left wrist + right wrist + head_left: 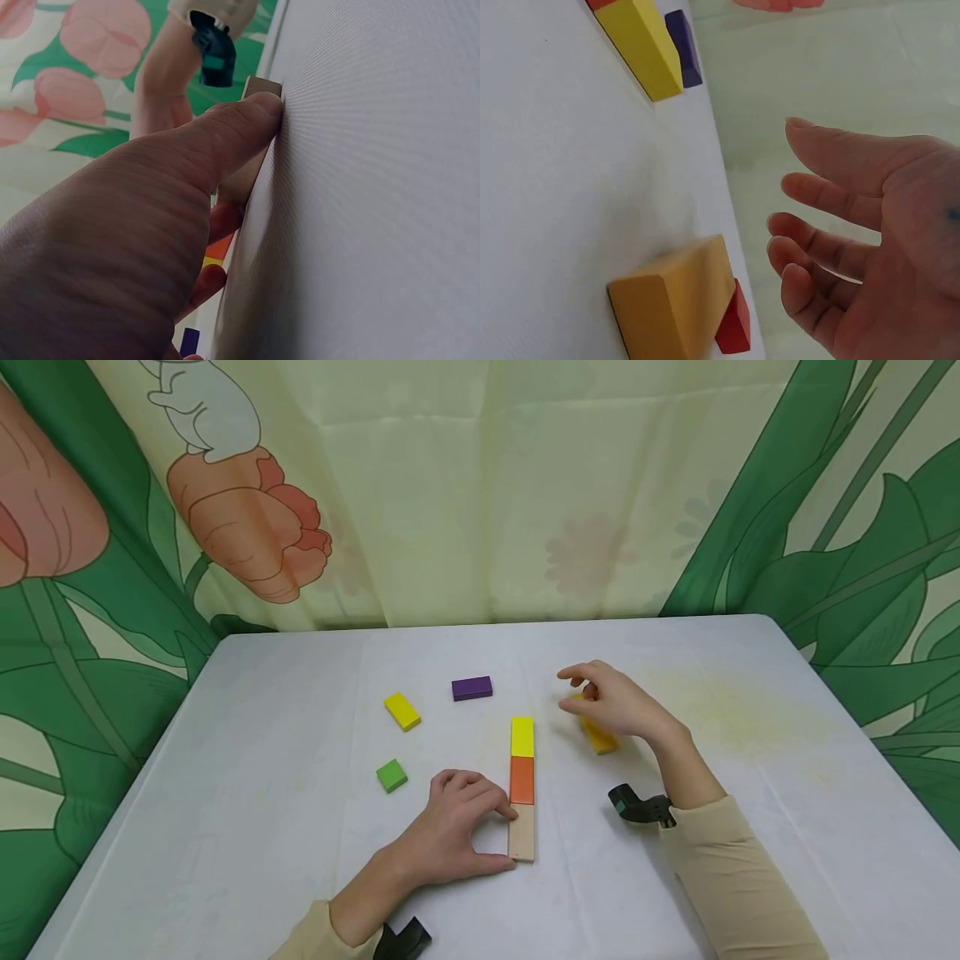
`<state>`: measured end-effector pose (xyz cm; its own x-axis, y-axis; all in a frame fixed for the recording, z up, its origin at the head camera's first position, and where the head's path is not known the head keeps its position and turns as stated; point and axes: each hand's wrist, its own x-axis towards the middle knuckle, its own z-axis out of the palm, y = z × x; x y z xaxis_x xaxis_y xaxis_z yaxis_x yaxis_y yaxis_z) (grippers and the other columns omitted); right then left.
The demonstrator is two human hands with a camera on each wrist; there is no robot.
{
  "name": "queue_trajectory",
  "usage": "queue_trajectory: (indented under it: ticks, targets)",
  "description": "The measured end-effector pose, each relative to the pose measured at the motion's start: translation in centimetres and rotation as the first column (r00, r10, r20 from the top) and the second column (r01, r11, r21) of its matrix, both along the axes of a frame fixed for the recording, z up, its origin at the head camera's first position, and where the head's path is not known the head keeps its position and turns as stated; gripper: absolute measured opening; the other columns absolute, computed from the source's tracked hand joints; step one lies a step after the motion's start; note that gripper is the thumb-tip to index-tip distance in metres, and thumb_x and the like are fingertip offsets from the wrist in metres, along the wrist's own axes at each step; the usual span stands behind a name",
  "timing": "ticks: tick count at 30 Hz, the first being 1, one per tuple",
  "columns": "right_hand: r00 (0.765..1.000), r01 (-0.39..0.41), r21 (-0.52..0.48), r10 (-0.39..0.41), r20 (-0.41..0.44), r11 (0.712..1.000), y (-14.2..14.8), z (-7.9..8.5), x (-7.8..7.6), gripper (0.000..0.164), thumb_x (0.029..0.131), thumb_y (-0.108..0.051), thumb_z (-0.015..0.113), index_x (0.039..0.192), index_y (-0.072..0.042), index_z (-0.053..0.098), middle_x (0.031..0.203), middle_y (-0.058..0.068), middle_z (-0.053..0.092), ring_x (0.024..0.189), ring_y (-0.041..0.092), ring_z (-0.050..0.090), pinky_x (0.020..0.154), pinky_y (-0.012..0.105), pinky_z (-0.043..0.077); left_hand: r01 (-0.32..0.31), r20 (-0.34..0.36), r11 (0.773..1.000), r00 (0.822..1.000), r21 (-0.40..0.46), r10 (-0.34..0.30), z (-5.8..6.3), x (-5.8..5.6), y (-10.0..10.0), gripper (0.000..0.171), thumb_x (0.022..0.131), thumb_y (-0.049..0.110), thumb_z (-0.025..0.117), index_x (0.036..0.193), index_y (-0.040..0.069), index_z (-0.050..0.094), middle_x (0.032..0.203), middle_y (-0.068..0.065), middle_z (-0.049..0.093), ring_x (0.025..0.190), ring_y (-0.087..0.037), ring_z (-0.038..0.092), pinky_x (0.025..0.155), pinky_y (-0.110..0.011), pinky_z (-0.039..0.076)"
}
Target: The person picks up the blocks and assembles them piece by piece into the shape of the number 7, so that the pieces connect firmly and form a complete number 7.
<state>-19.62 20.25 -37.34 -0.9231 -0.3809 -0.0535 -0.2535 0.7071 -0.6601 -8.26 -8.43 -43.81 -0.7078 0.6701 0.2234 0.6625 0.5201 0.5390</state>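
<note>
Holds a plain tan wooden rectangular block (521,835), at the row's near end, between thumb and forefinger of the left hand (459,827). Leaves the right hand (622,697) empty, fingers loosely spread, near an amber rectangular block (601,740). Shows beyond it, in the right-wrist view, a red block (736,322), hard to make out from the head. Cuts off the amber block at the right-wrist view's lower edge.

Head and both wrist views: no text, label, brand, number or sign is legible on any surface in sight.
</note>
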Motion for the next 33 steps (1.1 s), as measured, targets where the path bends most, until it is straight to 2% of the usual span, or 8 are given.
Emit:
queue_trajectory:
  ticks: [7, 9, 15, 21, 27, 33]
  targets:
    - [1.000, -0.008, 0.036, 0.008, 0.017, 0.999, 1.7, 0.3, -0.2, 0.046, 0.097, -0.017, 0.069, 0.134, 0.006, 0.057, 0.106, 0.015, 0.057, 0.093, 0.028, 0.052, 0.082, 0.041, 0.046, 0.002, -0.007, 1.000, 1.000, 0.012, -0.002, 0.1, 0.0, 0.0, 0.041, 0.075, 0.039, 0.090, 0.106, 0.024, 0.067, 0.110, 0.016, 0.061, 0.117, -0.014, 0.046, 0.105, -0.056, 0.024]
    - [0.999, -0.007, 0.048, 0.005, 0.047, 0.999, 2.1, 0.3, -0.2, 0.045, 0.097, -0.017, 0.069, 0.134, 0.006, 0.057, 0.103, 0.013, 0.058, 0.093, 0.028, 0.052, 0.080, 0.040, 0.046, 0.000, -0.003, 1.000, 1.000, 0.005, 0.000, 0.1, 0.0, 0.0, 0.041, 0.075, 0.040, 0.089, 0.106, 0.025, 0.066, 0.110, 0.017, 0.061, 0.117, -0.013, 0.046, 0.106, -0.055, 0.024]
    - [0.984, 0.016, 0.103, -0.034, 0.177, 0.995, 3.4, 0.5, 0.1, 0.045, 0.097, -0.025, 0.068, 0.137, -0.008, 0.056, 0.101, 0.009, 0.059, 0.092, 0.026, 0.054, 0.074, 0.037, 0.045, 0.000, -0.003, 1.000, 1.000, -0.003, 0.000, 0.1, 0.0, 0.0, 0.041, 0.076, 0.042, 0.088, 0.107, 0.026, 0.066, 0.109, 0.017, 0.061, 0.117, -0.013, 0.045, 0.107, -0.053, 0.022]
    - [0.966, -0.053, 0.103, 0.025, 0.256, 0.993, 3.9, 0.2, 0.1, 0.053, 0.097, -0.024, 0.068, 0.143, -0.006, 0.049, 0.098, 0.008, 0.060, 0.089, 0.024, 0.055, 0.075, 0.037, 0.043, 0.001, -0.007, 1.000, 1.000, 0.000, -0.001, 0.1, 0.0, 0.0, 0.041, 0.076, 0.042, 0.088, 0.106, 0.026, 0.066, 0.108, 0.018, 0.060, 0.117, -0.012, 0.045, 0.107, -0.053, 0.022]
    - [0.964, -0.051, 0.111, 0.020, 0.264, 0.993, 3.3, -0.4, -0.2, 0.056, 0.096, -0.019, 0.069, 0.145, -0.004, 0.045, 0.093, 0.008, 0.061, 0.084, 0.023, 0.055, 0.075, 0.036, 0.043, -0.001, -0.006, 1.000, 1.000, -0.001, 0.001, 0.1, 0.0, 0.0, 0.041, 0.076, 0.042, 0.088, 0.106, 0.027, 0.066, 0.109, 0.018, 0.060, 0.117, -0.012, 0.045, 0.107, -0.053, 0.022]
    - [0.976, -0.029, 0.129, 0.001, 0.218, 0.991, 2.5, -0.9, -0.4, 0.052, 0.095, -0.017, 0.070, 0.142, -0.003, 0.049, 0.090, 0.007, 0.059, 0.082, 0.023, 0.054, 0.075, 0.036, 0.043, -0.007, -0.006, 1.000, 1.000, -0.007, 0.007, 0.0, 0.0, 0.0, 0.041, 0.075, 0.042, 0.089, 0.106, 0.027, 0.066, 0.108, 0.019, 0.060, 0.117, -0.012, 0.045, 0.107, -0.053, 0.022]
